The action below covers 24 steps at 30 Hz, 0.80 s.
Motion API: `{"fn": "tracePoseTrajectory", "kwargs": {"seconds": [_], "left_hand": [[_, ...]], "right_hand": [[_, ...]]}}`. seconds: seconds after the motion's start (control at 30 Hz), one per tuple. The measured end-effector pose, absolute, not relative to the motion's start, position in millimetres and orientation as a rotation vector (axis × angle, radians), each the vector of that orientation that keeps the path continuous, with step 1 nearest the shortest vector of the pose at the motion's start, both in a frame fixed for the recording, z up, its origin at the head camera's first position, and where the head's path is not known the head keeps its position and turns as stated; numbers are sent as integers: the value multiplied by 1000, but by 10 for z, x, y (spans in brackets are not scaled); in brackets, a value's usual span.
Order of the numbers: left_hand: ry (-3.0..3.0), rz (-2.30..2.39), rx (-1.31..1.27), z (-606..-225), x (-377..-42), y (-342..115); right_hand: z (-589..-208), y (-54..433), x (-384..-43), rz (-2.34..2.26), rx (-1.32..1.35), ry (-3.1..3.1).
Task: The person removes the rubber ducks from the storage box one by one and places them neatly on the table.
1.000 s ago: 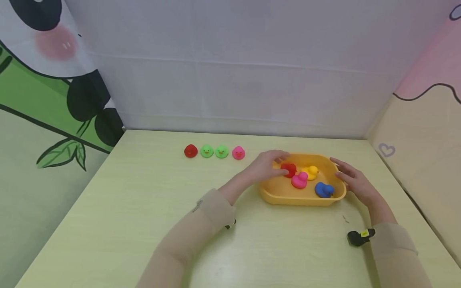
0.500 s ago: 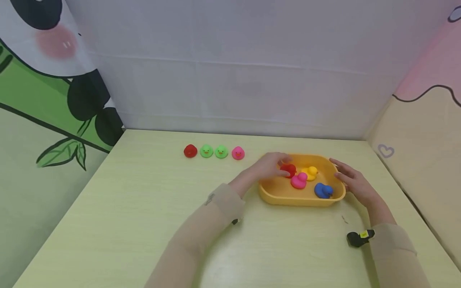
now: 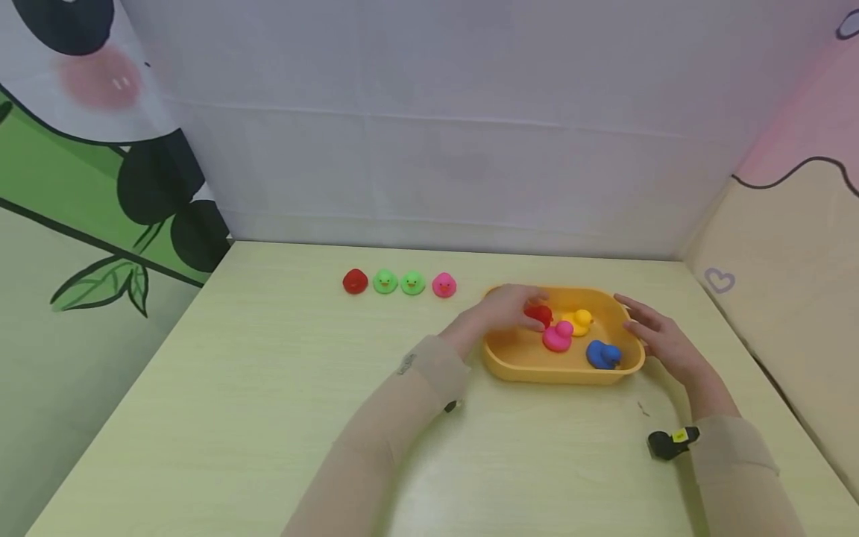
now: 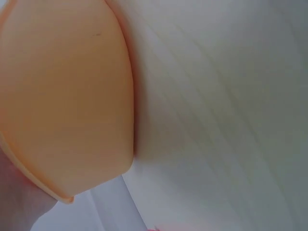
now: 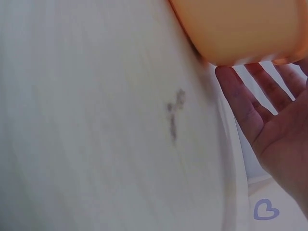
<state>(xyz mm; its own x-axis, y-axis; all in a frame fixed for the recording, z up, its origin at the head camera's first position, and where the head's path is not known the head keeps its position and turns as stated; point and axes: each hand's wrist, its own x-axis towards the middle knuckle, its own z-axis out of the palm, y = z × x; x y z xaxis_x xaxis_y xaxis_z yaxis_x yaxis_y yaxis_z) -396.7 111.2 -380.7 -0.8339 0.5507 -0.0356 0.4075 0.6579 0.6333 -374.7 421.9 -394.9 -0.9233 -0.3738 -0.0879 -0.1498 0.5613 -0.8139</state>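
Note:
A yellow-orange plastic basin stands at the right of the table with several rubber ducks in it. My left hand reaches over its left end, fingers and thumb curled round a red rubber duck, which they partly cover. Beside that duck lie a pink duck, a yellow duck and a blue duck. At the basin's right end, my right hand rests its relaxed fingers against the wall. The left wrist view shows only the basin's outside and part of the hand over the rim.
Along the back of the table, left of the basin, sit a red duck, two green ducks and a pink duck in a row. A pale cloth wall rises behind the table, with printed panels at both sides.
My left hand has moved a little to the right and closed in round the red duck in the basin. The right hand and the other ducks stay put.

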Motion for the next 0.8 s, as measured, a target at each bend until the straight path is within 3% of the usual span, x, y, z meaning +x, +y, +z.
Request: {"fn": "tracePoseTrajectory", "kwargs": {"seconds": [0.8], "left_hand": [[2657,848,824,-3796,-3940,1133]], "right_hand": [[-3939,4230,-3754,-1284,-428,2544]]}}
